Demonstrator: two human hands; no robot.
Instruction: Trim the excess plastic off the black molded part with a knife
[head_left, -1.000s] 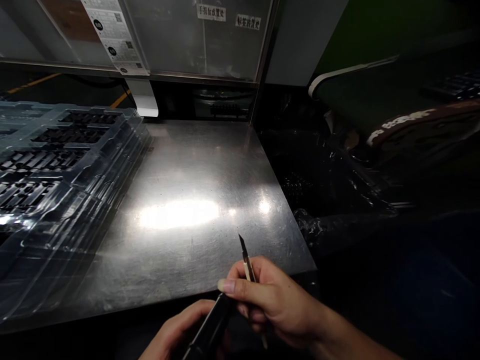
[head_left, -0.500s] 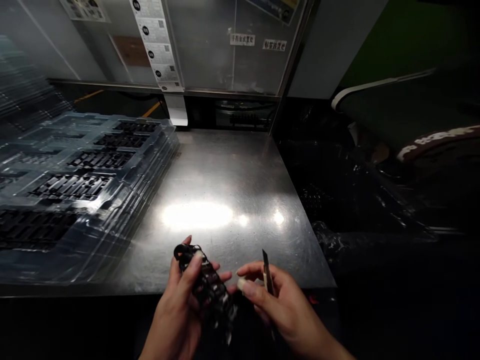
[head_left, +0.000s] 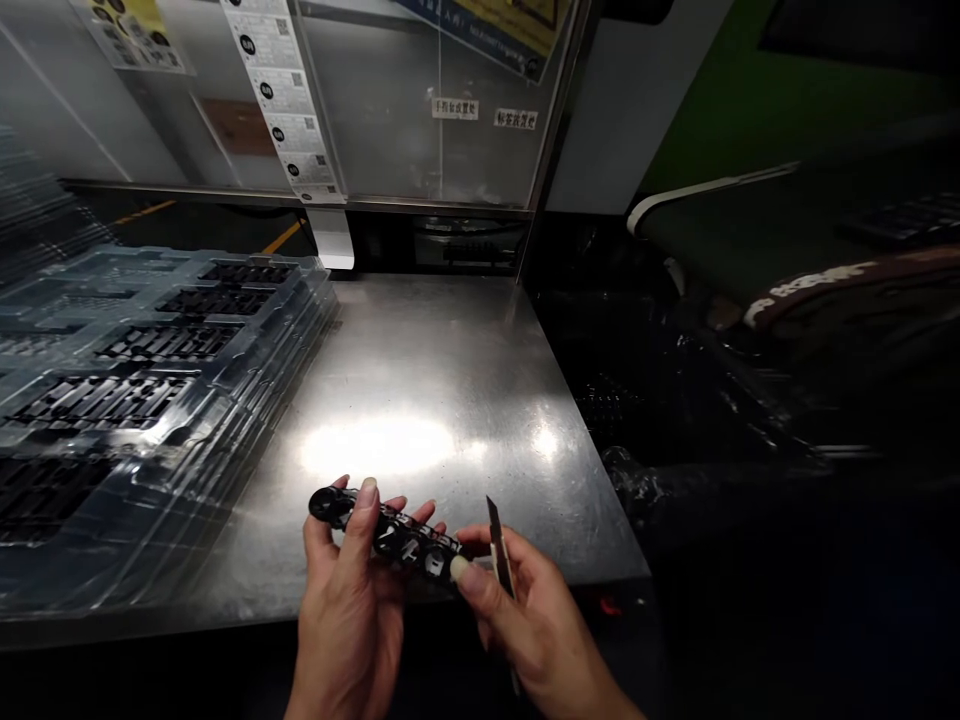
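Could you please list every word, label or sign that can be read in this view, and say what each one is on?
"手指套放置处", roughly, on the left white label on the clear panel; small, so uncertain.
"标签放置处", roughly, on the right white label beside it; equally uncertain.
Hanging label strip: dark dots and code squares, print too small to read.
Yellow poster: blurred, unreadable.
Sheet at top left: unreadable.
Black part in the hands: no marking visible.

probably a factory workstation: steel bench (head_left: 420, 400), stacked part trays (head_left: 150, 400).

Steel table (head_left: 420, 360) bare; stacked trays (head_left: 135, 400) block left
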